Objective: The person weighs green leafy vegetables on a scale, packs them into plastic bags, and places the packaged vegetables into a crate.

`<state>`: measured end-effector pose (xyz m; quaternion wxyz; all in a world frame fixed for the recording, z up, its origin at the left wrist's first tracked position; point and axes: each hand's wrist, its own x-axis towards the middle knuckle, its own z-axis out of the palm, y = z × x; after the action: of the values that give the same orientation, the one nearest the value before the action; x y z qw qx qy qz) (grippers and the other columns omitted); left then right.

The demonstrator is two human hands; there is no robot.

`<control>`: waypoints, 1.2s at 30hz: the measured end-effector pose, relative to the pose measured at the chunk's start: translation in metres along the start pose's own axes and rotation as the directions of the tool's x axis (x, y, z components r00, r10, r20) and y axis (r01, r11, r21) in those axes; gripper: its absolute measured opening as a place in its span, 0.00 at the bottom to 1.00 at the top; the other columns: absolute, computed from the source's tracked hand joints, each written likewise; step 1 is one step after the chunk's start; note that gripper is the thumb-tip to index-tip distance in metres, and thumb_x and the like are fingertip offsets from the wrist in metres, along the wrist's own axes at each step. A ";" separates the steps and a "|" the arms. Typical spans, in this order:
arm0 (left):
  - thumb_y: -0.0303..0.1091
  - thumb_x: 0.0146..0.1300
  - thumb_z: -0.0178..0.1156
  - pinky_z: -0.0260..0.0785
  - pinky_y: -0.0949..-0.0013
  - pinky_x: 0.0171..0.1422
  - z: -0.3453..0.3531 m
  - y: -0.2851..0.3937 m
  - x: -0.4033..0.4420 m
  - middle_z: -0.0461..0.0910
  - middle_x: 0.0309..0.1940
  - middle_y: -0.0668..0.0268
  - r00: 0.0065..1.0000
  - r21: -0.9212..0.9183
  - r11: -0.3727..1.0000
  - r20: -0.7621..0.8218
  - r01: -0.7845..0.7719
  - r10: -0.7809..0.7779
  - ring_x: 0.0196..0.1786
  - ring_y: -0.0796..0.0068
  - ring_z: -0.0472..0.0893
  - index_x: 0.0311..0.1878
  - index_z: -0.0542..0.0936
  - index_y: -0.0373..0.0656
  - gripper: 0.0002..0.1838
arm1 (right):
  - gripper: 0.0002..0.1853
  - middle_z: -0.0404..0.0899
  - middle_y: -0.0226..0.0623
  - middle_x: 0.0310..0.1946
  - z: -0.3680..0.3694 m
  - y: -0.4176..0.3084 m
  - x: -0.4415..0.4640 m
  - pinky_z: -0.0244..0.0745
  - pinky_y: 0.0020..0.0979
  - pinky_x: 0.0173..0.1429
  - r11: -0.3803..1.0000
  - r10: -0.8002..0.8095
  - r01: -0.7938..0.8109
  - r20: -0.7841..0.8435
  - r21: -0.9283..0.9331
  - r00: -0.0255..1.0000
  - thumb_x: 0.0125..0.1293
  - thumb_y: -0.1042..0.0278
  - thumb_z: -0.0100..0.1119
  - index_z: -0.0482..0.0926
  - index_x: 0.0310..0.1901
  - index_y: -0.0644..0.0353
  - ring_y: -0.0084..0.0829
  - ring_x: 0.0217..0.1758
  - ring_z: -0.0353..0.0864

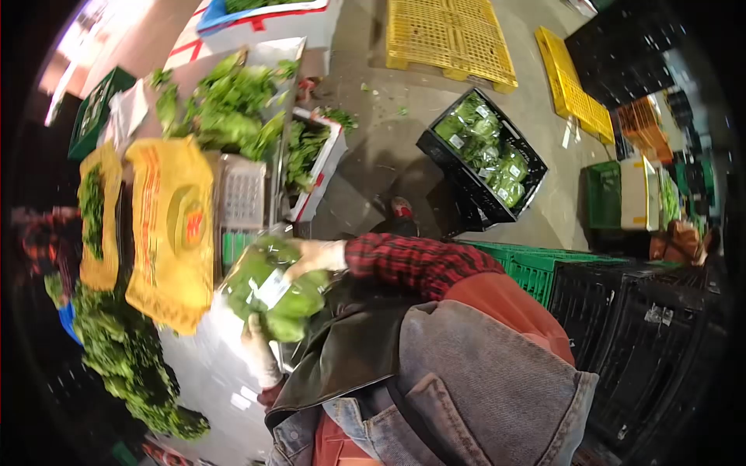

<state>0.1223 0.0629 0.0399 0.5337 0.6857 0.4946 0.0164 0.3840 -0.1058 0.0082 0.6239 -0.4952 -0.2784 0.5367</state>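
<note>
So your table [194,365] runs down the left, roughly 7 to 11 o'clock. The black crate [458,182] at 2 o'clock already has a bunch of bagged, labelled greens in it, so that part's well along. There's a yellow sack [172,225] lying at 9, and the loose stuff is still unbagged: a dark leafy pile [128,357] around 8, plus paler leafy greens [233,105] between 10 and 11. Can't tell how much of that counts as left over.

The bag of greens [299,307] you've got is at 8 o'clock, just over the table edge, outside the crate. Looks decent tbh: bright green, plump, shiny clear plastic, white label [272,288] on top. Can't see if it's sealed. Your right hand [317,256] has its fingers closed over the upper side, and your left hand [255,346] has its fingers gripping the lower edge.
</note>
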 end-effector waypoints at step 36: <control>0.32 0.70 0.62 0.66 0.67 0.70 0.515 0.271 0.055 0.74 0.66 0.56 0.658 0.421 0.772 0.753 -0.475 -0.006 0.65 0.69 0.75 0.70 0.69 0.38 0.27 | 0.51 0.47 0.68 0.75 -0.710 0.229 -0.363 0.50 0.53 0.79 0.626 0.176 -0.675 -0.914 0.390 -0.365 0.63 0.40 0.64 0.52 0.76 0.64 0.63 0.77 0.53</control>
<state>0.6127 -0.2517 -0.0064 0.4366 0.8262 0.1267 -0.3328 0.8206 -0.6903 -0.3870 0.2385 -0.8723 0.4069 0.1286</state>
